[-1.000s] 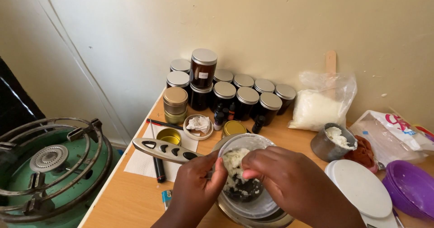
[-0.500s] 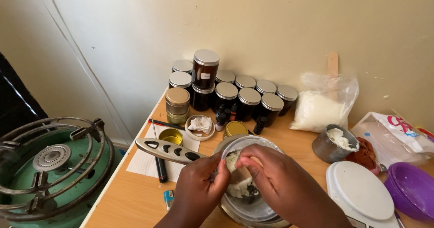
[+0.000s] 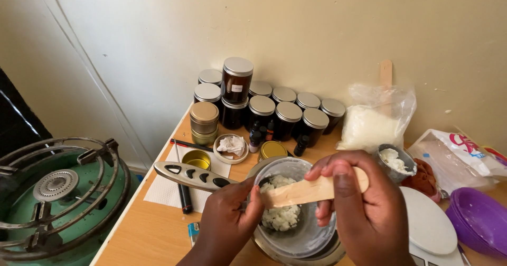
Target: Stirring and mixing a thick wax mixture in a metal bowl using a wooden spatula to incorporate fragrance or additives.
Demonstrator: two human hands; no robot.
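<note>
- While both hands meet low in the middle of the frame, the right hand (image 3: pixel 364 213) is closed around a flat wooden stick (image 3: pixel 309 190), thumb on top and fingers curled beneath it.
- That stick lies nearly level across the mouth of a metal pot (image 3: pixel 301 239), its left end reaching the left hand (image 3: pixel 229 221).
- At that end the left hand has its fingertips pinched together; whether they grip the stick or only touch it cannot be told.
- Inside the pot sit white waxy lumps (image 3: pixel 282 216), just under the stick.
- A long grey pot handle (image 3: pixel 193 175) with dark cut-outs runs from the pot toward the left, over a sheet of white paper (image 3: pixel 163 189).
- Above the hands, at centre, a cluster of dark jars (image 3: pixel 274 107) with silver lids stands against the wall, one stacked higher.
- A clear bag of white flakes (image 3: pixel 369 126) rests to the right of the jars, and a small metal cup (image 3: pixel 395 160) with white paste is just below it.
- Far left, a green gas burner (image 3: pixel 53 192) with a round metal grate stands beside the wooden table (image 3: pixel 142 234).
- At lower right are a white round scale (image 3: pixel 428 226) and a purple bowl (image 3: pixel 483 218).
</note>
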